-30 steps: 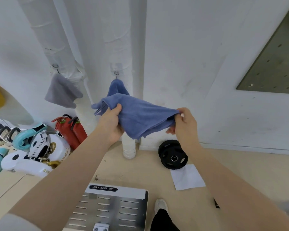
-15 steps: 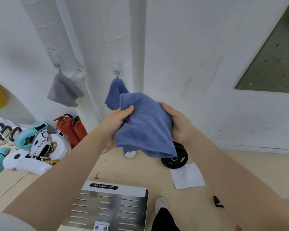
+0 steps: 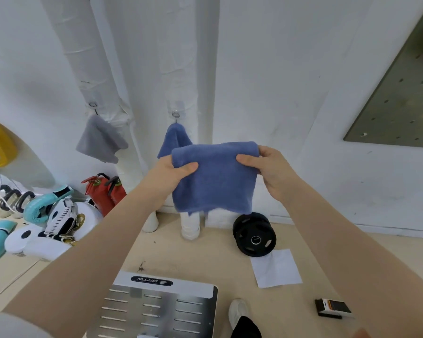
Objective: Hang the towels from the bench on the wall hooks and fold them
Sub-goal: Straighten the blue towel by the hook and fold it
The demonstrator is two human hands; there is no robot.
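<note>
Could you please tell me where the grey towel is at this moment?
In the head view, the grey towel hangs on the left wall hook, left of the blue towel and above the red bags.

blue towel (image 3: 215, 176), grey towel (image 3: 99, 140), black weight plate (image 3: 254, 234)

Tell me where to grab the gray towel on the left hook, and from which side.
Take the gray towel by its lower hanging edge, coming from the front. It hangs from one point on the left hook and widens downward, so that edge is free, while the pipe sits close behind it.
</note>
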